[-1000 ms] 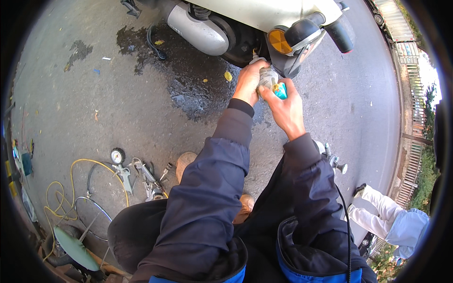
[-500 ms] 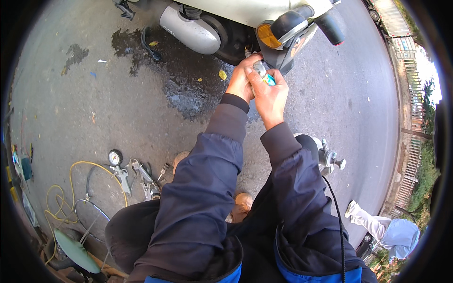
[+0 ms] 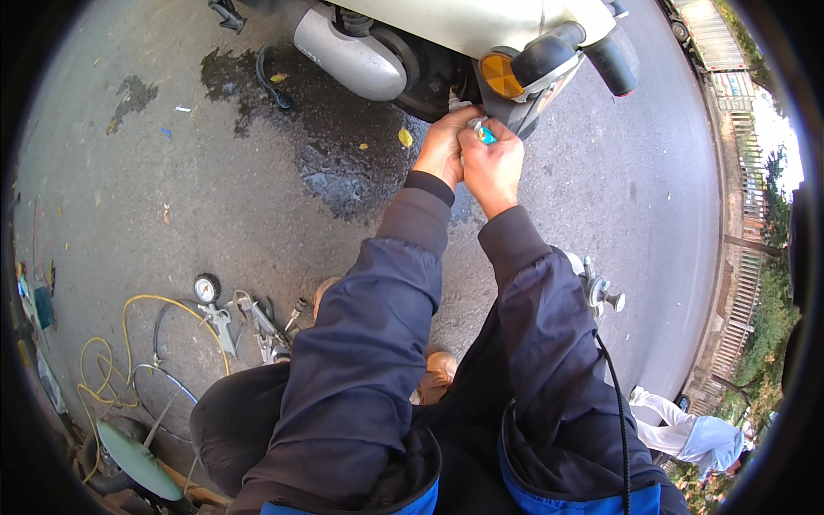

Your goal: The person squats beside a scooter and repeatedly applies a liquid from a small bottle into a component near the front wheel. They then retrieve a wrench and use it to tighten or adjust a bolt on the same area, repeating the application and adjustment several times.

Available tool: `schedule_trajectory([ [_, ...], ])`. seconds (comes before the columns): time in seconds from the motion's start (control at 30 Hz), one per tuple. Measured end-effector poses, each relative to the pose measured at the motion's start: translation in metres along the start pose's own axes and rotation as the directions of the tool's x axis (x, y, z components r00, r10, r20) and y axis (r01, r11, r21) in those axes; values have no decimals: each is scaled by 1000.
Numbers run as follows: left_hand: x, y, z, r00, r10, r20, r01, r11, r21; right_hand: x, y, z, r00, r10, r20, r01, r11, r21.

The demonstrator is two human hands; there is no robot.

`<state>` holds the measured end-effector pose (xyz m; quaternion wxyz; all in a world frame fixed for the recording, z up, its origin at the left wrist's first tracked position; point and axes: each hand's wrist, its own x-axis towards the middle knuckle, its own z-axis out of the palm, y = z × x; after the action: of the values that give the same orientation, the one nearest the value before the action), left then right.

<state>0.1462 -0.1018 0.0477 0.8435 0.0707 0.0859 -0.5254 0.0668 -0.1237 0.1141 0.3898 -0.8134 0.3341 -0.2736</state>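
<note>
- Both hands are up at the rear of the pale scooter (image 3: 481, 21), pressed close together right below the orange reflector (image 3: 500, 75).
- The left hand (image 3: 444, 146) is curled shut, fingers bunched around something small and metallic at the dark rear wheel (image 3: 429, 77); what exactly it grips is hidden by the fingers.
- The right hand (image 3: 491, 165) touches the left, closed in a fist, pinching a small turquoise-tipped tool (image 3: 487, 135) that pokes out just above the knuckles.
- That turquoise piece sits between the two hands, just beside the wheel and under the black tail housing (image 3: 558, 56).
- The silver exhaust (image 3: 348, 56) hangs to the left of the hands, above a dark wet stain (image 3: 326, 163) on the asphalt.
- Down at lower left on the ground: a pressure gauge (image 3: 206, 288) with a yellow hose (image 3: 129, 343) looped beside it, well apart from the hands.
- A few metal tools (image 3: 262, 322) lie near the gauge.
- Far lower right, another person in light clothing (image 3: 695, 433), possibly crouching — the rim distortion makes that hard to call.
</note>
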Motion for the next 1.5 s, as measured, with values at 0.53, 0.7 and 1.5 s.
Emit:
schedule_trajectory([
  [0.53,-26,-17,28,868,429,-251,-320,868,381,-25,-26,-54,914,347,209,-390,895,219],
  [0.7,-21,-5,20,907,357,-224,-272,902,337,-18,-35,-58,857,386,343,-453,880,141],
  [1.5,8,3,25,833,249,-493,-126,955,268,-20,0,-13,966,252,53,-255,905,341],
])
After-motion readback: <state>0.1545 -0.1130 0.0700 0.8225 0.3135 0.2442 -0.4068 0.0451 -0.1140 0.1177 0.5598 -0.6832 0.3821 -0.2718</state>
